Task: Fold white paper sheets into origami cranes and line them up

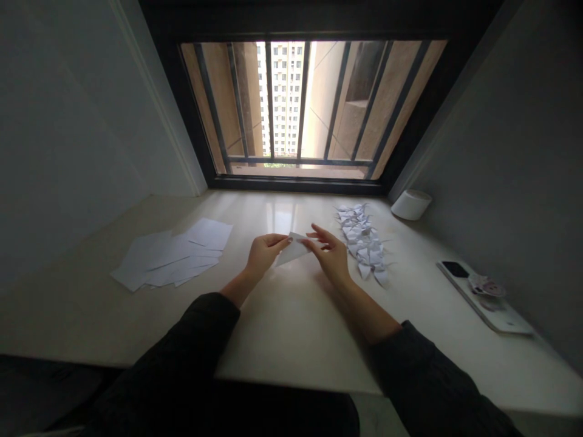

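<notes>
Between my two hands is a small folded sheet of white paper [294, 250], roughly triangular, raised a little above the pale counter. My left hand [265, 252] pinches its upper left part between thumb and fingers. On the other side my right hand [331, 252] grips the right part with thumb and fingertips, its index finger lifted away. To the right of that hand lies a cluster of folded white paper pieces [362, 233] with thin pointed ends. A loose pile of flat white paper sheets [175, 255] is spread to the left of my left hand.
A white phone [485, 297] with a round grip on its back lies near the right wall. Behind it, a white cylindrical object [411, 204] stands in the corner. The counter [291, 340] ends at a front edge near me, and a barred window [291, 179] closes the back.
</notes>
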`<state>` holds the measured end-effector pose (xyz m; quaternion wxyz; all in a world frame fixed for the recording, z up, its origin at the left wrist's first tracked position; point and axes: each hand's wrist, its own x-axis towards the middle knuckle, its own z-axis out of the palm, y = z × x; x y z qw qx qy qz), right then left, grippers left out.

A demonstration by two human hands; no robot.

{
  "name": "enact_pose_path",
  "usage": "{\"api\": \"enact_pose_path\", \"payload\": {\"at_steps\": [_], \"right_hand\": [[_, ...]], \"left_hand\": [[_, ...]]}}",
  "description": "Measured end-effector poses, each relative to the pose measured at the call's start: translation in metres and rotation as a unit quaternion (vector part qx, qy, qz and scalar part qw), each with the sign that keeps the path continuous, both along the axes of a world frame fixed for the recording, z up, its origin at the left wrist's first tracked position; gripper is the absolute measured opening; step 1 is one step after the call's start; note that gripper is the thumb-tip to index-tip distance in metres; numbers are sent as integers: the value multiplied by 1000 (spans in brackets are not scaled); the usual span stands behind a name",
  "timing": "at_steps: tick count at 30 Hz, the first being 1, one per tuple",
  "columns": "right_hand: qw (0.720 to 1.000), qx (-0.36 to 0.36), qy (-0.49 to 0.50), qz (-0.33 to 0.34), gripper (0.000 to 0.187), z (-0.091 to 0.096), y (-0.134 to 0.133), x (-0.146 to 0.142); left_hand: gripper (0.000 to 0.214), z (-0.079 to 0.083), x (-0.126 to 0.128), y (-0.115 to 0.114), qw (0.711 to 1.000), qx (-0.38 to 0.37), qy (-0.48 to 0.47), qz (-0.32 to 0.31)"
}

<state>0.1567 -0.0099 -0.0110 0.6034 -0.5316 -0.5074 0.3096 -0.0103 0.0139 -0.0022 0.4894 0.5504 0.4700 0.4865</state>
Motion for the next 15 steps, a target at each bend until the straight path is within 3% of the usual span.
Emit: {"api": "enact_pose_path", "payload": {"at_steps": [2,5,8,15], "right_hand": [[999,-13,30,-9,63,3,-1,-2],[991,-82,86,68,42,4,-3,-7],[975,-133,130,125,36,1,-6,-15],[965,-137,191,114,32,-3,-8,-22]], "left_hand": [[29,1,2,-1,998,1,-34,45],[31,0,7,-6,994,1,-62,90],[29,-1,15,-13,992,9,-86,97],[24,3,26,-25,988,7,-120,96]]}}
